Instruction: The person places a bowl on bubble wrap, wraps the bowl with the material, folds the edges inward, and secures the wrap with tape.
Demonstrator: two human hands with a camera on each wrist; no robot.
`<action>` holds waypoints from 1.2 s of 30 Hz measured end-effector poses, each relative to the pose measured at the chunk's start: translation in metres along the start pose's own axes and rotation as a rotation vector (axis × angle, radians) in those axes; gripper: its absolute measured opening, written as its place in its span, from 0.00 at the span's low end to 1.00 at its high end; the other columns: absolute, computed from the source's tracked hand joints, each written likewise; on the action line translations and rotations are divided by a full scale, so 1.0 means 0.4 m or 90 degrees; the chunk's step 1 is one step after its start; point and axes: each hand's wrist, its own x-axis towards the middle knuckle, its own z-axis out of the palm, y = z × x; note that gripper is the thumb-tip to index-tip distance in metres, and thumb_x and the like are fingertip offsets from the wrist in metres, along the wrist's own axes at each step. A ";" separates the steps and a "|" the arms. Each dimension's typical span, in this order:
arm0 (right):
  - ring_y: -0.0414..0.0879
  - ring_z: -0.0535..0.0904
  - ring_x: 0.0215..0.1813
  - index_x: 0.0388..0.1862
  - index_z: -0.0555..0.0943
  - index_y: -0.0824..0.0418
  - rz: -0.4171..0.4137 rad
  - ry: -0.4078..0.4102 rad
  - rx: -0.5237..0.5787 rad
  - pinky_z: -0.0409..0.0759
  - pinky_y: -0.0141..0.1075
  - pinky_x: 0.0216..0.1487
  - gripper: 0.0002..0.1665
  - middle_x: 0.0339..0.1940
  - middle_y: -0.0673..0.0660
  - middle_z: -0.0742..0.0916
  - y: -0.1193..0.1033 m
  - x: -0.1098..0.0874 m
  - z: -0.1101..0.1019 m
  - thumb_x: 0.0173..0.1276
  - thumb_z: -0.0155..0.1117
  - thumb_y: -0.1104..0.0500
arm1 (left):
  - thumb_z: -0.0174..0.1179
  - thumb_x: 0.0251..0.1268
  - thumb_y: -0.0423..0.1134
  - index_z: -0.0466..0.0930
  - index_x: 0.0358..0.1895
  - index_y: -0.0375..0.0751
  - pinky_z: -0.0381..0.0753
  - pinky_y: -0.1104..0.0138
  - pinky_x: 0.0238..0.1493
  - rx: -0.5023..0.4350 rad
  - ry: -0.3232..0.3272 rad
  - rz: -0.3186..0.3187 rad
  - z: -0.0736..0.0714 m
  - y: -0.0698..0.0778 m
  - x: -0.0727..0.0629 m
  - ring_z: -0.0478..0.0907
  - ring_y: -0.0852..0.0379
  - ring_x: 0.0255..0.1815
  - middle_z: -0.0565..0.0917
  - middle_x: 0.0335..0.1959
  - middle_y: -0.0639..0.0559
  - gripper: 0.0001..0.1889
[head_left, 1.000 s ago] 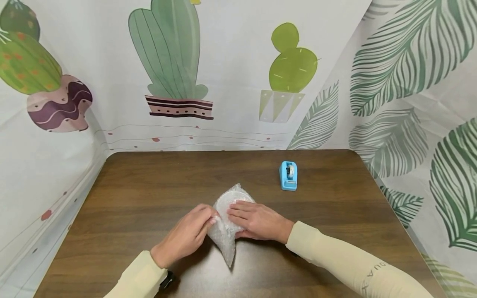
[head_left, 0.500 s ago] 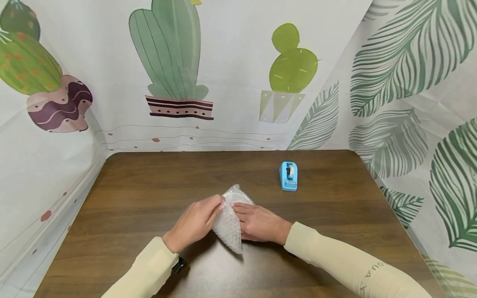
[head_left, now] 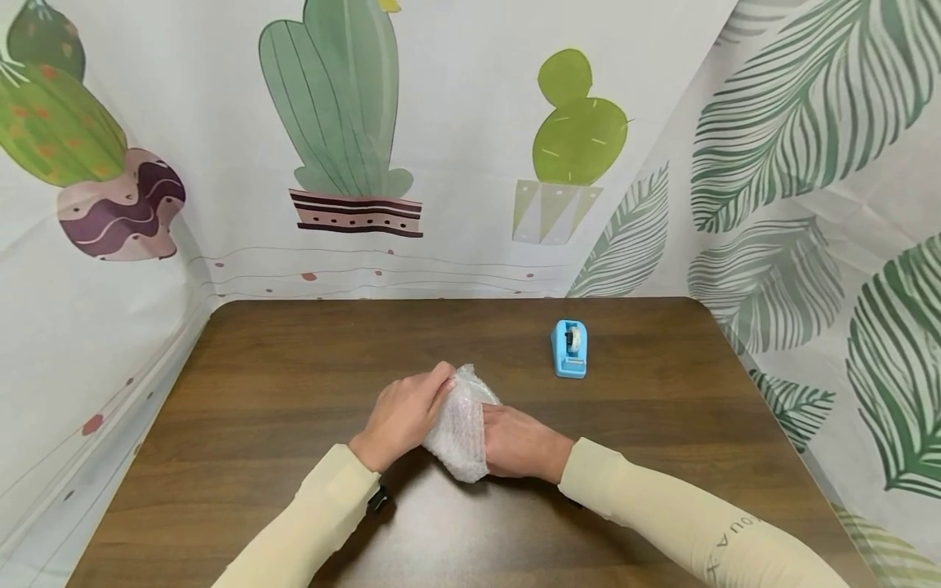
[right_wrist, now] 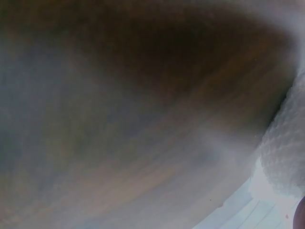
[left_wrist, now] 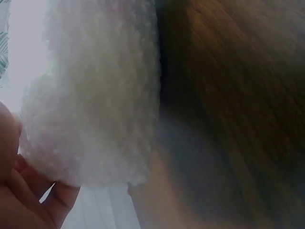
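A bubble-wrapped bundle (head_left: 457, 433) rests near the middle of the brown table, one flap of the wrap folded over its top. At the flap's upper left edge, my left hand (head_left: 404, 412) pinches the bubble wrap. In the left wrist view, curled fingers (left_wrist: 62, 195) hold the edge of the bubble wrap (left_wrist: 100, 95), which fills much of the picture. My right hand (head_left: 524, 445) lies against the bundle from the right, its fingertips hidden under the flap. The right wrist view catches only the side of the bubble wrap (right_wrist: 286, 148). What is inside is hidden.
A light blue tape dispenser (head_left: 570, 349) with a roll in it stands farther back, to the right of the bundle. Behind the wooden table (head_left: 309, 351) hangs a white cloth (head_left: 463, 122) printed with cacti and leaves.
My left hand has moved up and right, drawing the bubble wrap flap across the bundle and over the right fingers. The lower point of the wrap has been drawn up. My right hand stays nearly in place.
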 end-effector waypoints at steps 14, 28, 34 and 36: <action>0.48 0.80 0.70 0.55 0.85 0.53 0.025 0.002 -0.016 0.73 0.45 0.77 0.19 0.60 0.52 0.88 -0.012 -0.024 -0.039 0.74 0.67 0.43 | 0.53 0.82 0.42 0.71 0.45 0.49 0.58 0.68 0.14 0.048 0.001 0.009 0.032 -0.008 0.004 0.65 0.57 0.13 0.68 0.14 0.56 0.03; 0.53 0.80 0.71 0.63 0.82 0.62 0.152 0.076 0.093 0.75 0.48 0.76 0.28 0.65 0.59 0.86 -0.020 -0.069 -0.038 0.67 0.73 0.50 | 0.57 0.80 0.39 0.79 0.45 0.44 0.84 0.58 0.45 -0.011 0.053 0.029 0.043 -0.002 0.008 0.80 0.49 0.44 0.85 0.42 0.49 0.04; 0.52 0.81 0.70 0.62 0.83 0.63 0.166 0.088 0.113 0.78 0.47 0.73 0.28 0.66 0.60 0.86 -0.021 -0.075 -0.037 0.66 0.75 0.52 | 0.60 0.78 0.39 0.82 0.43 0.43 0.85 0.55 0.44 -0.028 0.047 -0.036 0.051 0.004 0.016 0.83 0.49 0.43 0.85 0.42 0.48 0.05; 0.52 0.81 0.70 0.62 0.83 0.64 0.170 0.093 0.115 0.79 0.46 0.71 0.29 0.66 0.60 0.86 -0.021 -0.077 -0.036 0.65 0.76 0.52 | 0.61 0.77 0.39 0.83 0.43 0.43 0.85 0.55 0.45 -0.028 0.045 -0.056 0.053 0.006 0.019 0.83 0.48 0.43 0.85 0.42 0.48 0.05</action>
